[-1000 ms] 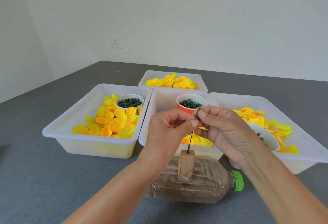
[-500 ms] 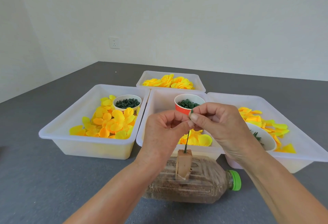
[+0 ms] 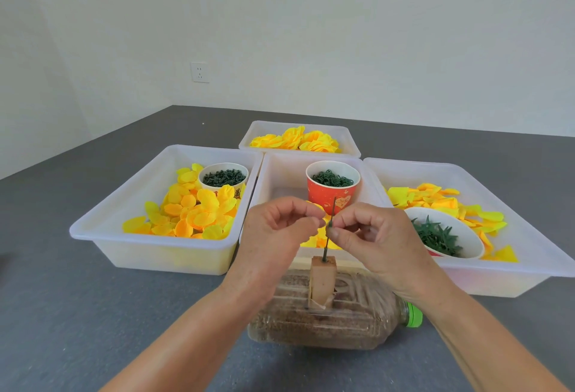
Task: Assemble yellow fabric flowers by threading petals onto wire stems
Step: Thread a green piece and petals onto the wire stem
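A thin green wire stem (image 3: 325, 250) stands upright in a wooden block (image 3: 322, 279) set on a plastic bottle (image 3: 342, 326) lying on its side. My right hand (image 3: 373, 236) pinches the stem about halfway up, and the wire's tip shows above my fingers. My left hand (image 3: 277, 236) hovers just left of the stem with curled fingers, thumb against forefinger, a small gap from the wire; nothing shows in it. Loose yellow petals (image 3: 193, 208) fill the left bin (image 3: 93, 230). A red cup (image 3: 333, 197) of green rings stands in the middle bin (image 3: 280, 174).
The right bin (image 3: 529, 267) holds more petals and a white bowl (image 3: 466, 237) of green leaf pieces. A back bin (image 3: 258, 133) holds finished yellow flowers (image 3: 298, 139). A white cup (image 3: 240, 193) of green parts sits in the left bin. Everything rests on grey floor (image 3: 93, 314).
My right hand slid down from the wire's top to its middle, so the tip now sticks out above. My left hand let go of the stem and moved slightly left.
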{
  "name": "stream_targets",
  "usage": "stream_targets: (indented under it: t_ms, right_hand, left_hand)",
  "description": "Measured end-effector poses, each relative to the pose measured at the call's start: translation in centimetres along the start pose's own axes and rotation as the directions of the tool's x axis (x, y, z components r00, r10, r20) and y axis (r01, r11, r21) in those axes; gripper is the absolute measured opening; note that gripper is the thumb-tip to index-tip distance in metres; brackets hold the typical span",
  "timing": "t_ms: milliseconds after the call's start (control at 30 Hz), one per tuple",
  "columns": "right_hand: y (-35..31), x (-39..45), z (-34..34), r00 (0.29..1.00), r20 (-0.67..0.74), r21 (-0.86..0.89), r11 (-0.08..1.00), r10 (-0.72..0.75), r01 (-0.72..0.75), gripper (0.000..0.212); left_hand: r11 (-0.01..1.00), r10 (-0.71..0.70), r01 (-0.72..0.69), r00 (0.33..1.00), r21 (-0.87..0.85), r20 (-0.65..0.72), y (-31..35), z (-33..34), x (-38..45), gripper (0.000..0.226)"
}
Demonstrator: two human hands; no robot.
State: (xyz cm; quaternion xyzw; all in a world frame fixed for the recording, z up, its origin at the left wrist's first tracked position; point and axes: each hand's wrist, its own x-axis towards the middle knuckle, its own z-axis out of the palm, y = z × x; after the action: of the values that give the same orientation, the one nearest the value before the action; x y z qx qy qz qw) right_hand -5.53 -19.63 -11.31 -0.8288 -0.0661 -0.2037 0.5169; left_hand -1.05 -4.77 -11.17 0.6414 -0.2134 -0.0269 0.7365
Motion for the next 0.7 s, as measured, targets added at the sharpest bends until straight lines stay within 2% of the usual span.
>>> stream_targets:
  t_ms: [233, 433, 700]
  right_hand:
    - [0.8, -0.8, 0.3, 0.999, 0.013, -0.018, 0.999, 0.033, -0.033, 0.01]
    - [0.6, -0.9, 0.4, 0.997, 0.026, 0.103, 0.992, 0.075, -0.077, 0.022]
    - [0.5, -1.0, 0.4, 0.99, 0.026, 0.141, 0.98, 0.139, -0.141, 0.022]
  left_hand:
    - [0.996, 0.031, -0.034, 0.999, 0.077, 0.045, -0.8, 0.2, -0.4, 0.017]
    - [0.985, 0.06, -0.065, 0.997, 0.158, 0.04, -1.1, 0.3, -0.5, 0.014]
    - [0.975, 0.073, -0.074, 0.997, 0.211, 0.013, -1.4, 0.4, -0.6, 0.016]
